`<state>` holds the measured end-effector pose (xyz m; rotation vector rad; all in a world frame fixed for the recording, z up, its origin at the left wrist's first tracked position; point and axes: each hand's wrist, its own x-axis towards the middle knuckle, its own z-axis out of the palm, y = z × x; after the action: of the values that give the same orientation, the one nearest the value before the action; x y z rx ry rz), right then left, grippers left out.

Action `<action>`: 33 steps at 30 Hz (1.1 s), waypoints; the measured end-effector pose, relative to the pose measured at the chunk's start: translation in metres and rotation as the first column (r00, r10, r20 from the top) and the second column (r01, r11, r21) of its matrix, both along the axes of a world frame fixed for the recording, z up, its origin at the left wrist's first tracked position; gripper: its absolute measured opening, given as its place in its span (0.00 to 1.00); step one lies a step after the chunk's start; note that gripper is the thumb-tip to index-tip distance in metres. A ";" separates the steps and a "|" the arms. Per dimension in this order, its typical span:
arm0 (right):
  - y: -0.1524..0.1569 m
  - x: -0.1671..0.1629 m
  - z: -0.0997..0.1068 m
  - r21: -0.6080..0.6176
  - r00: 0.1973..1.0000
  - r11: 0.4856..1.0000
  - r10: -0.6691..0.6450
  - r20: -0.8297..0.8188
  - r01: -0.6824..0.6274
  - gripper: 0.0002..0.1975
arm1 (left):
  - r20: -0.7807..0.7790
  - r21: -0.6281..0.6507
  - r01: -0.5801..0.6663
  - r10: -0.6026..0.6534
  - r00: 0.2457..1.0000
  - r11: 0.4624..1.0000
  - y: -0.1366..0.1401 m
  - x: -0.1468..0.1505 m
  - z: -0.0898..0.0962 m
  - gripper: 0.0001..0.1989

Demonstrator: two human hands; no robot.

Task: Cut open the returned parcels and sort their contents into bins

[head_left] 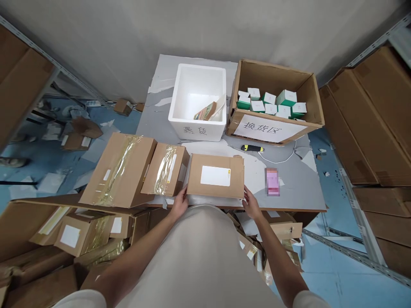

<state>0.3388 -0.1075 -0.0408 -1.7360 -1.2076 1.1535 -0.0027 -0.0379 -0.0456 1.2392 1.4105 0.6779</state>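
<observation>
In front of me is a closed cardboard box point(195, 177) with a white label on top, at the table's near edge. My left hand point(180, 204) grips its lower left corner, and my right hand point(251, 204) grips the lower right one. Some fingertips are hidden against the box's sides. Just left of it stands a smaller taped box point(154, 171), beside a bigger taped carton point(120, 164). Beyond the labelled box lies a black and yellow utility knife point(252, 148).
At the table's back, a white foam box point(196, 128) holds a few flat pieces; next to it, an open carton point(276, 70) holds several green-white boxes point(287, 98). A phone-like pink item point(272, 182) lies right. Parcels fill a large carton point(19, 214) lower left. Shelves flank both sides.
</observation>
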 end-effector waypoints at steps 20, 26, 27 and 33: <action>0.063 -0.006 0.086 -0.058 0.891 0.992 0.128 0.435 -0.114 0.25 | -0.407 0.297 0.070 0.060 0.912 0.952 0.046 0.026 0.098 0.23; 0.109 -0.015 0.085 -0.251 0.808 0.960 0.245 0.536 -0.125 0.27 | -0.521 0.201 0.125 -0.002 0.853 0.972 0.082 0.037 0.089 0.22; 0.112 -0.015 0.081 -0.259 0.810 0.959 0.242 0.534 -0.115 0.27 | -0.526 0.204 0.123 0.002 0.850 0.971 0.084 0.039 0.085 0.22; 0.108 0.002 0.057 -0.229 0.926 0.972 0.125 0.357 -0.043 0.32 | -0.534 0.201 0.111 0.014 0.845 0.973 0.083 0.044 0.077 0.22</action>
<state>0.3409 0.0004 0.0157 -2.1579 -1.4330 1.0695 0.0414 0.0450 0.0318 1.7324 1.7811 0.4805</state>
